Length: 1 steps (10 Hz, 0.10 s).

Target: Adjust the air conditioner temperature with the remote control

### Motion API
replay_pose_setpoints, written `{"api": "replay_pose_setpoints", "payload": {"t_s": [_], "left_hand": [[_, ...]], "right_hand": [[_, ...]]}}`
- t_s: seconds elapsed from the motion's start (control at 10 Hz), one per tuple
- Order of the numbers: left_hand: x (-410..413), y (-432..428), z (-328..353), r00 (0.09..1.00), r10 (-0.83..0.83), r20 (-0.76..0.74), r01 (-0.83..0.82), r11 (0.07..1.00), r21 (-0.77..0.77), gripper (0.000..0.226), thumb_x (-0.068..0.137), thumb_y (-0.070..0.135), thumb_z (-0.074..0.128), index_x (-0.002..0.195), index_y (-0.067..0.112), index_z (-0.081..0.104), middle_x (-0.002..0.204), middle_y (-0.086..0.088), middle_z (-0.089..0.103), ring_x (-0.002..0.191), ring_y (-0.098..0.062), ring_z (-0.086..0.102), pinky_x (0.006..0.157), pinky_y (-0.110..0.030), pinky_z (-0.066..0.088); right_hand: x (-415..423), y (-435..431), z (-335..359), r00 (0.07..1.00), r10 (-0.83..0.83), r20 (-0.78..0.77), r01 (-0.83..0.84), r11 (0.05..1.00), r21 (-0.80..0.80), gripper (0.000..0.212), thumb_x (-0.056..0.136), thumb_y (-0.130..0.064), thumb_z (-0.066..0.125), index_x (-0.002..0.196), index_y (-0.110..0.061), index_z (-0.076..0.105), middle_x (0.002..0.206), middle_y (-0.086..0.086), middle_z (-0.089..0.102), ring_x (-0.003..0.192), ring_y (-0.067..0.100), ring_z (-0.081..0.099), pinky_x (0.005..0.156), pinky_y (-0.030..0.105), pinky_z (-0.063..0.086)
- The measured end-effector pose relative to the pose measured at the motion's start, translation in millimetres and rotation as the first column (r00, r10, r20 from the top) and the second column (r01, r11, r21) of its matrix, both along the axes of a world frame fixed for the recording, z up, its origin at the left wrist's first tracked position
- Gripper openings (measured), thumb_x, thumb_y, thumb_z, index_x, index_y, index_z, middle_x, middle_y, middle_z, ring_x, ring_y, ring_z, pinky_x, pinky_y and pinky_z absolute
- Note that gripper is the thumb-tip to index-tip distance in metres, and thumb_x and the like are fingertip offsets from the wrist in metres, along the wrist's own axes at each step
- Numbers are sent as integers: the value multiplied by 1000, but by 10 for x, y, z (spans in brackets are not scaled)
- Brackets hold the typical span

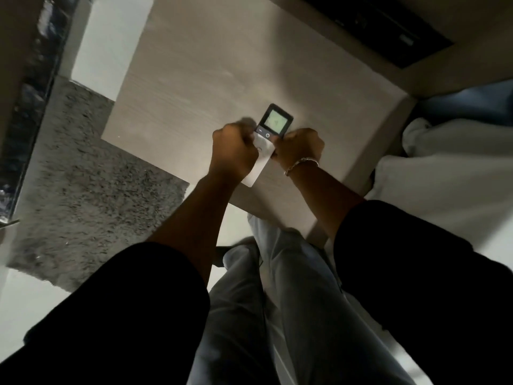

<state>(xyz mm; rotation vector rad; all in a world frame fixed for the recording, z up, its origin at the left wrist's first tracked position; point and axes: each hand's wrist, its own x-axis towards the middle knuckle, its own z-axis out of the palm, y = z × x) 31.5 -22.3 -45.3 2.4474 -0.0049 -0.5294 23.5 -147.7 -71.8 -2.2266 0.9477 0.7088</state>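
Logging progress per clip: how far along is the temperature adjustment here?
Done: the remote control is in hand, screen lit and facing up above the table. In hand: the left hand and right hand both grip its lower body. Left: no press is visible, the display is too blurred to read, and no air conditioner is in view.

The remote control (pixel 263 151) is white below with a black top and a pale green screen. The table (pixel 194 87) is pale beige with faint grain. The rug (pixel 91 195) at left is speckled grey. Sleeves are black, trousers light grey.
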Motion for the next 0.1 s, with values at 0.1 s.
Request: {"api": "replay_pose_setpoints", "payload": {"t_s": [0.1], "left_hand": [[-111,193,350,971,238,-17,-238,963,-125,23,85,5,57,102,9,72,100,-14,76,92,-30,69,77,-16,42]], "right_hand": [[-46,30,305,990,98,105,-96,995,-20,32,86,-30,63,99,-2,72,105,18,75,103,32,68,75,28,50]]}}
